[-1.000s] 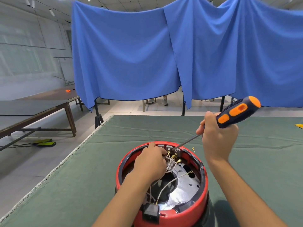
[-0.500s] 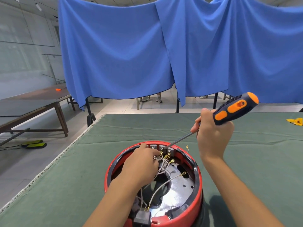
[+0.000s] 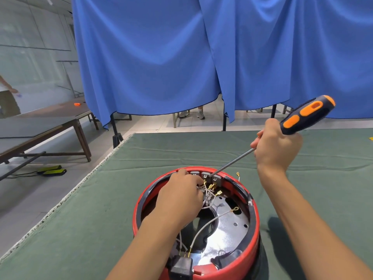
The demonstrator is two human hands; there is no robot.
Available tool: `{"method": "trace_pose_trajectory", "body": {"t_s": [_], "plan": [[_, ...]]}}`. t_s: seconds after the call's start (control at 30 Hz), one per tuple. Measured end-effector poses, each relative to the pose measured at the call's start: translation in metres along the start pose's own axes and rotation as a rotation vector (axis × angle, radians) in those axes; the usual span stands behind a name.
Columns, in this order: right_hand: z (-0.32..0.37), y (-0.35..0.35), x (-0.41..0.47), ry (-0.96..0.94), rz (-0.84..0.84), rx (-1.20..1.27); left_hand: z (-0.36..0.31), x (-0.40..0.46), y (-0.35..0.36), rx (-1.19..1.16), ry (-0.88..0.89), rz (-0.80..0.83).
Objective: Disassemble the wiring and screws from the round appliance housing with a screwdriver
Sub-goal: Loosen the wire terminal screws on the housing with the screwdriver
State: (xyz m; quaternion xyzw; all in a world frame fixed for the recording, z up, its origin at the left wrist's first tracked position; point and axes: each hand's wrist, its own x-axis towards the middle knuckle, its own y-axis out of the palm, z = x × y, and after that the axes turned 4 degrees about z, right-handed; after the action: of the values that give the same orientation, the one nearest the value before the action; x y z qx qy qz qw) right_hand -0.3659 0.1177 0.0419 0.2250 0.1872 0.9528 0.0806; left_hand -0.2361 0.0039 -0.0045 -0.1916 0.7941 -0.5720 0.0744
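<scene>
Step in hand, as we judge it: working at the terminal block on the far inner wall of the round red plastic appliance housing (image 3: 254, 225), which stands open-side up near the front edge of the green cloth-covered table (image 3: 101, 199).

Our right hand (image 3: 277, 148) is wrapped round the lower part of the long screwdriver with the dark blue and orange handle (image 3: 302, 118); thumb and fingers are curled about it where the handle meets the steel shaft. The shaft slopes down and left, and its tip sits at the row of grey terminals (image 3: 205, 175) just inside the far rim. Whether the tip is seated in a screw head we cannot tell; the spot is too small to read.

Our left hand (image 3: 181, 196) reaches into the housing with fingers curled around the bundle of thin white wires with brass spade connectors (image 3: 211, 190), holding them near the terminals. Exactly which wires are pinched is hidden by the hand.

One white wire with a brass ring lug (image 3: 235, 209) lies loose over the shiny metal base plate (image 3: 228, 223), so some disconnection looks done.

Next move, in our judgement: keep the wires drawn aside, confirm tip engagement, then turn without slipping onto the connectors.
</scene>
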Motion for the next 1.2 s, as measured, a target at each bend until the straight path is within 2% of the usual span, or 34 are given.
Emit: {"method": "trace_pose_trajectory", "body": {"t_s": [0.3, 0.67, 1.2], "plan": [[-0.003, -0.003, 0.002, 0.048, -0.017, 0.043, 0.000, 0.000, -0.002, -0.009, -0.005, -0.008], [0.021, 0.002, -0.032, -0.176, 0.137, 0.108, 0.001, 0.000, -0.002, -0.023, -0.003, 0.009], [0.002, 0.005, 0.001, 0.072, -0.023, 0.080, -0.001, 0.001, 0.001, -0.009, -0.023, 0.048]]}}
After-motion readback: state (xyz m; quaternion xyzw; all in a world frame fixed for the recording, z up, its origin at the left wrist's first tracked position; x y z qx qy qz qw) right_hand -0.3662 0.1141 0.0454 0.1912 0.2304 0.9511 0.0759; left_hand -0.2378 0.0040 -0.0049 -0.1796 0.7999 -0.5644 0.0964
